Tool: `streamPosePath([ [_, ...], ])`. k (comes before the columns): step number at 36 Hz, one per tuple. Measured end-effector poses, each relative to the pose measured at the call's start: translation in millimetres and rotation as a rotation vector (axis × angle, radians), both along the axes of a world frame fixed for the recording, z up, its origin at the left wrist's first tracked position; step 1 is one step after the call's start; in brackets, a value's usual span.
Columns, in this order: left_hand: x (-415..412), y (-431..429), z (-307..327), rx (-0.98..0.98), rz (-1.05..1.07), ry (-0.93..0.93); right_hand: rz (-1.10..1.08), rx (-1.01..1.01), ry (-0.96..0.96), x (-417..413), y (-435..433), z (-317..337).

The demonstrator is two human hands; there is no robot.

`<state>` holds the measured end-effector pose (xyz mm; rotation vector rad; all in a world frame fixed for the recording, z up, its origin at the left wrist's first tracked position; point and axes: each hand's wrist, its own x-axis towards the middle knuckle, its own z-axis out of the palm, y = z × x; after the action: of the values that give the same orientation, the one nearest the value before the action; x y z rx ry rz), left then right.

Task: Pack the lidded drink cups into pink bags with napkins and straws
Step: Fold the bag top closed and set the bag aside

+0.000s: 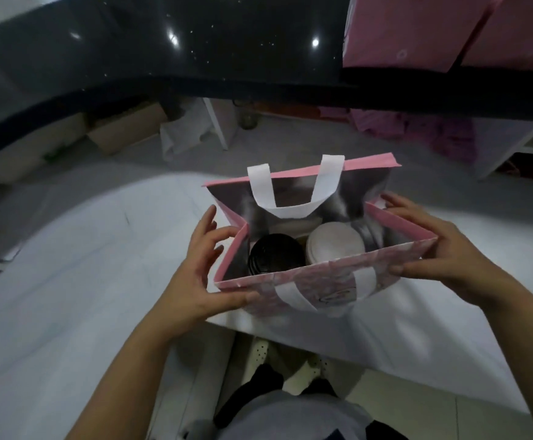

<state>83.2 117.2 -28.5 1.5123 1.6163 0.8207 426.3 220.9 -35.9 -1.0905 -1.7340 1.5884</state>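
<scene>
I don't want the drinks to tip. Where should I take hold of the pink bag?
Grip both handles from above: the far white loop handle droops inside the open pink bag, the near white loop handle hangs down its front wall. A centred lift should keep the upright lidded cups level.

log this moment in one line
pink bag open | black-lidded cup, white-lidded cup inside | left hand, right hand grip bag ends

Black-lidded cup point(274, 254) left, white-lidded cup point(335, 244) right, inside an open pink bag point(328, 277). It stands on a white table point(68, 281).
</scene>
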Motion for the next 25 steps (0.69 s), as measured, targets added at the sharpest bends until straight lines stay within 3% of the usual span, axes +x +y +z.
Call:
streamPosePath([
  [10,-14,30,11,-0.081,-0.068,-0.129,0.107,0.037,0.031,-3,34,16],
  [20,-13,35,15,0.058,0.050,-0.236,-0.124,0.093,0.183,-17,29,-1],
  [25,-4,36,14,0.143,0.148,-0.205,-0.265,0.143,0.223,-28,23,-3],
])
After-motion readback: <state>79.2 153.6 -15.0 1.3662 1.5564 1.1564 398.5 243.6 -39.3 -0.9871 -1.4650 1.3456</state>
